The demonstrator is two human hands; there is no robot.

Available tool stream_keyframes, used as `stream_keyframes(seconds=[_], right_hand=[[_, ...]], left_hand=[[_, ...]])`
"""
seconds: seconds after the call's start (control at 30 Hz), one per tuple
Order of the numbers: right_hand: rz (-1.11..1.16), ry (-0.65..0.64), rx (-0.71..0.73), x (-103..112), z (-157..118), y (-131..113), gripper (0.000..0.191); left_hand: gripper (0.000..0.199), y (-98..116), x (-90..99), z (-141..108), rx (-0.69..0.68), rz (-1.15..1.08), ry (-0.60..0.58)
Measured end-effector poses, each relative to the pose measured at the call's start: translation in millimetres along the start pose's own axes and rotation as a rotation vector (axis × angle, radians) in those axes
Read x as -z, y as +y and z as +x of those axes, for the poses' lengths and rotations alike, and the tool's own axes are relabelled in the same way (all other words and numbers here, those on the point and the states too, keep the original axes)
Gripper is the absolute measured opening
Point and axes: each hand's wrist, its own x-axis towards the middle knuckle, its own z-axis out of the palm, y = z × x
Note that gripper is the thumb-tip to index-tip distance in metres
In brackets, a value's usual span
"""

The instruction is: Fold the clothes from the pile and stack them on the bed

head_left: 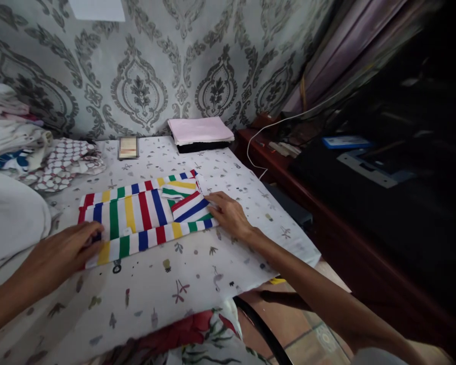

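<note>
A striped shirt (139, 215) in white, red, blue, green and yellow lies on the bed-like covered surface, its long sides folded inward. At its right end, a sleeve (192, 207) is turned back over the body. My left hand (74, 243) is at the shirt's left end, fingers curled around the near corner, with the fingertips partly hidden. On the opposite end, my right hand (230, 215) touches the edge beside the folded sleeve, its fingers stretched out and the thumb apart.
A pile of clothes (17, 134) and a white rounded item (11, 218) are at left. Folded pink and black cloths (201, 131) lie at the back, near a small blurred card (128, 148). A white cable (251, 144) hangs by the dark red furniture (327, 243) at right.
</note>
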Motion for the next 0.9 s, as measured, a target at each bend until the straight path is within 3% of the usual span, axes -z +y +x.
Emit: stream_keyframes(seconds=[0.1, 0.2, 0.3, 0.37, 0.47, 0.57, 0.7, 0.8, 0.9], right_hand=[[-0.063, 0.142, -0.102, 1.7, -6.1, -5.7, 0.033], [-0.079, 0.268, -0.001, 0.5, -19.5, -17.0, 0.034], [-0.14, 0.121, 0.249, -5.5, -37.2, -27.2, 0.039], [-0.211, -0.027, 0.313, -10.6, -47.9, -28.8, 0.05], [-0.291, -0.133, 0.275, -15.8, -59.4, -22.8, 0.069], [-0.333, -0.152, 0.278, -16.9, -65.3, -16.1, 0.071], [-0.403, -0.094, 0.297, -14.2, -60.6, -19.1, 0.056], [-0.383, -0.012, 0.3, -14.0, -40.5, -28.5, 0.039], [-0.356, -0.007, 0.331, -23.1, -12.3, -37.0, 0.043]], left_hand=[[0.054, 30.1, 9.6, 10.6, -0.2, 0.205, 0.079], [0.054, 77.5, -2.3, 28.5, -0.458, 0.146, 0.11], [0.051, 122.1, -33.9, 52.3, -0.739, 0.075, 0.085], [0.054, 140.3, -58.7, 68.6, -0.853, 0.063, 0.075], [0.062, 148.5, -87.9, 87.7, -0.88, 0.094, 0.038], [0.066, 146.4, -98.2, 94.0, -0.857, 0.11, 0.015], [0.063, 143.9, -88.4, 83.4, -0.835, 0.096, 0.044], [0.062, 137.6, -78.2, 71.6, -0.778, 0.094, 0.044], [0.063, 120.6, -72.7, 60.8, -0.643, 0.106, 0.012]])
